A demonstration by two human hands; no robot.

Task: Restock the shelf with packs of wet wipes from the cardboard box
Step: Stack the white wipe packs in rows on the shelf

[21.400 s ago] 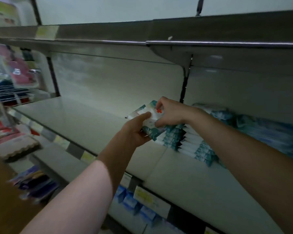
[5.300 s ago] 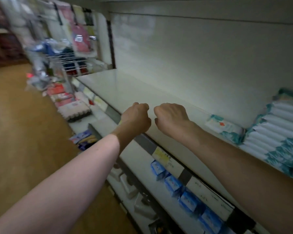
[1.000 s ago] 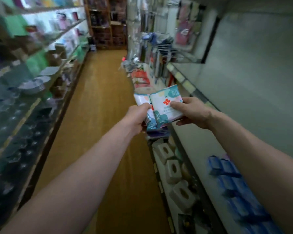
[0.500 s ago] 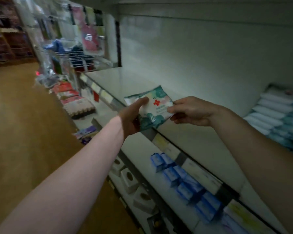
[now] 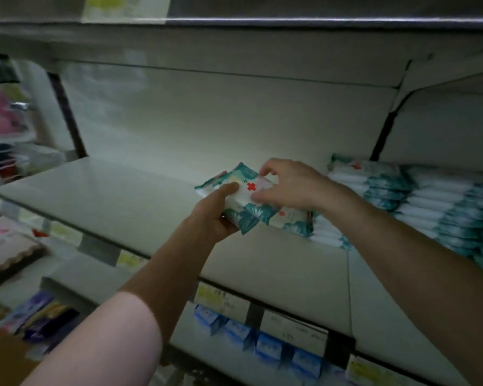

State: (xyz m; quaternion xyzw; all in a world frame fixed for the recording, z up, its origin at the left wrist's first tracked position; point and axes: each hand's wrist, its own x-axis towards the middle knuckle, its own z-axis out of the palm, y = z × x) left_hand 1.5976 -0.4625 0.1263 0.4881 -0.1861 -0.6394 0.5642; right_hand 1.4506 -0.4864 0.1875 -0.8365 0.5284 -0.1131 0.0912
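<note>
Holding: the left hand (image 5: 215, 217) and the right hand (image 5: 289, 188) share one pack of wet wipes (image 5: 244, 195), which is lifted just clear of the shelf (image 5: 117, 196).
Left grip: the hand is curled round the pack's near left side. The thumb lies across the top face and the fingers are underneath, mostly hidden. A pink sleeve (image 5: 109, 338) covers the upper arm.
Right grip: the fingers are bent, and thumb and fingertips pinch the pack's right side beside its red cross. The bare forearm crosses in front of the stocked goods.
Pack: it has a white face with a red cross and teal leaf-patterned ends. It is tilted, with one corner pointing up toward the back panel (image 5: 207, 121). A second teal edge shows behind its left side; whether that is another pack cannot be told.
Flat pack (image 5: 293, 218): it lies on the shelf directly under the right hand. Its left end is hidden by the held pack and its right end meets the stocked goods.
Stocked goods: a stack (image 5: 374, 190) of the same packs stands beside the flat pack, and a second stack (image 5: 452, 215) stands to its right. Both are close to the back panel.
Overhead: an upper shelf (image 5: 290, 23) spans the view.
Front edge: yellow and white labels (image 5: 209, 298) run along it.
Below: a row of small blue packets (image 5: 268, 348) sits under the labels.
Far left: pink and red goods, too blurred to name.
</note>
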